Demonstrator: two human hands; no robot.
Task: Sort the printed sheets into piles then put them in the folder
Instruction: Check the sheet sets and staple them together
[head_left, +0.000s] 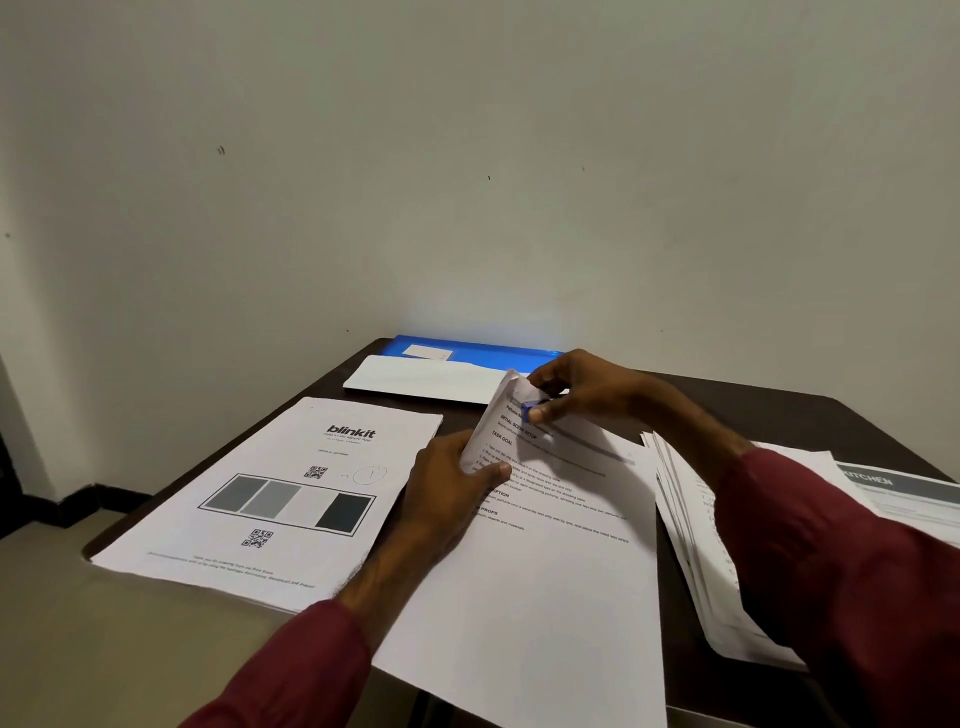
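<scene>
Two grips at curled-up far left corner of centre stack of printed sheets (545, 571). Pinching curled edge with left grip (457, 483); pinching small blue clip (529, 412) at corner tip with right grip (576, 389). Straight beyond, blue folder (483, 353), long axis crosswise at far edge of surface (779, 415), nearer right grip.

Left hand (451, 486), right hand (579, 389) — pinching sheets (545, 571)

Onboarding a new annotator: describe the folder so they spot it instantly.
Find the dark table against the plain wall and look to its far edge. The folder lies flat there, partly hidden behind a white paper stack. Unlike the white printed sheets nearer the camera, it is bright blue, with a small white label on top.
</scene>
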